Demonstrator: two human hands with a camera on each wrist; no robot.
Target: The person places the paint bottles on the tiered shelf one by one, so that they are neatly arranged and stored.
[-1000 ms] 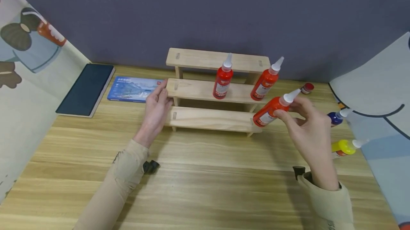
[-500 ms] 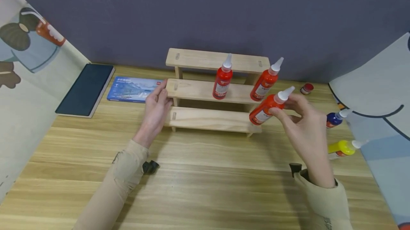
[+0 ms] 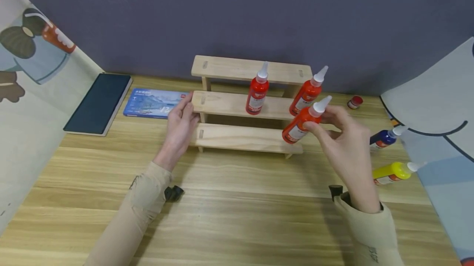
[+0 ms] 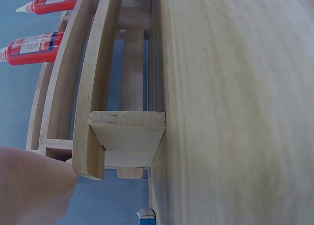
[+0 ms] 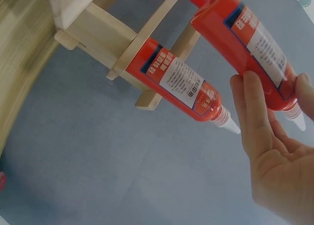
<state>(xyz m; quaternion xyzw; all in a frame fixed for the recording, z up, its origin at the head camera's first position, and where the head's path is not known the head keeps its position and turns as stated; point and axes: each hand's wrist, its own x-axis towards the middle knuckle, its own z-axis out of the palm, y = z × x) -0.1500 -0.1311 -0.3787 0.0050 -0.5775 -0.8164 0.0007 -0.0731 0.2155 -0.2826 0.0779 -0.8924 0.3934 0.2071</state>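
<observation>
A three-tier wooden step shelf (image 3: 244,137) stands against the dark wall. My left hand (image 3: 179,125) grips the left end of its middle tier, and part of that hand (image 4: 34,186) shows in the left wrist view. My right hand (image 3: 346,149) pinches a red squeeze bottle (image 3: 297,128) with a white nozzle between thumb and fingers. That bottle (image 5: 248,48) leans to the right over the right end of the lowest tier; whether its base touches the wood I cannot tell. On the middle tier stand two similar bottles, one near the centre (image 3: 257,96) and one at the right end (image 3: 305,98).
Right of the shelf are a blue bottle (image 3: 383,139), a yellow bottle (image 3: 394,172) and a small red-capped jar (image 3: 355,102). To the left lie a blue flat box (image 3: 153,103) and a dark book (image 3: 99,103). Printed panels flank the wooden table (image 3: 237,216).
My right hand has carried the red bottle a little to the left, over the lowest tier, and the bottle has become slightly more upright. My left hand has stayed on the shelf.
</observation>
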